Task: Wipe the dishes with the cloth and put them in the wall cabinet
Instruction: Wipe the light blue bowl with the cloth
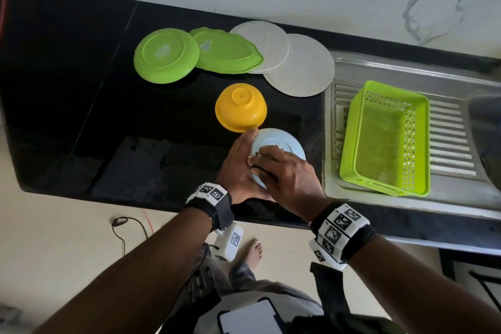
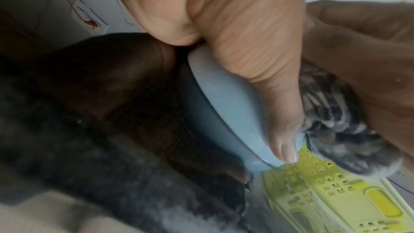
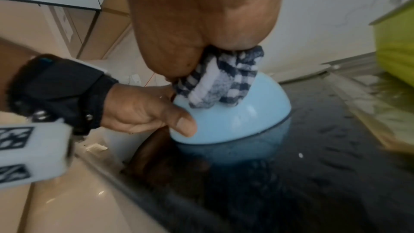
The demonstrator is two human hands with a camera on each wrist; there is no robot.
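A light blue bowl [image 1: 286, 144] stands upside down on the black counter [image 1: 81, 89], close to its front edge. My left hand [image 1: 238, 168] grips the bowl's left side, its thumb [image 2: 268, 86] lying over the wall of the bowl [image 2: 224, 98]. My right hand [image 1: 287, 179] holds a bunched blue-and-white checked cloth [image 3: 219, 84] and presses it on the top of the bowl [image 3: 246, 118]. In the head view only a small bit of the cloth [image 1: 254, 158] shows between the hands.
Behind the hands a yellow bowl [image 1: 240, 107] sits upside down. Further back lie a round green plate [image 1: 166, 55], a leaf-shaped green plate [image 1: 227, 51] and two white plates [image 1: 303, 68]. A green basket [image 1: 387, 138] stands on the steel drainboard [image 1: 450, 127] at the right.
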